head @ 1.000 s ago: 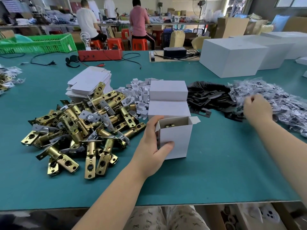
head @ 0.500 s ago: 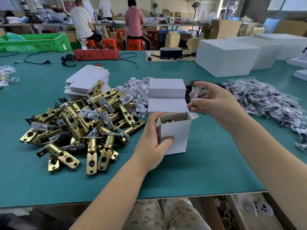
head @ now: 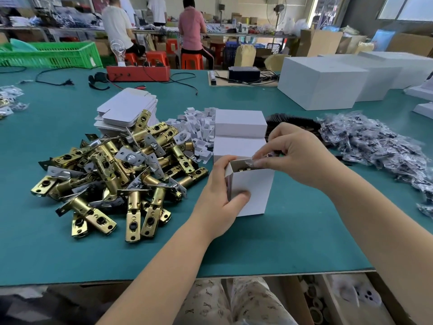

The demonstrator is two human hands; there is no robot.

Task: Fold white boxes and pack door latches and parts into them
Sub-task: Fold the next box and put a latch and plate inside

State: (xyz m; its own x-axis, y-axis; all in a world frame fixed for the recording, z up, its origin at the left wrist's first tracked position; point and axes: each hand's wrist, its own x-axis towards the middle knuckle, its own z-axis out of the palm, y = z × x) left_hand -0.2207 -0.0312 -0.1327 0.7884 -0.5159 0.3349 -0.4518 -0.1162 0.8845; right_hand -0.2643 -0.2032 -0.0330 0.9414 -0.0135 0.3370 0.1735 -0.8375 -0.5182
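Moving in from the bag pile, the right hand [head: 297,156] now pinches a small bag [head: 264,158] over the open white box [head: 253,191], which the left hand [head: 220,198] grips beside the latch pile [head: 117,170].

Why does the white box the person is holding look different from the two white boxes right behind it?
The held box stands upright with its top open, and brass shows inside; the two boxes behind lie flat, closed and stacked. The left hand grips the held box and the right hand pushes a small bag into it; nobody touches the stacked ones. All three are plain white and similar in size.
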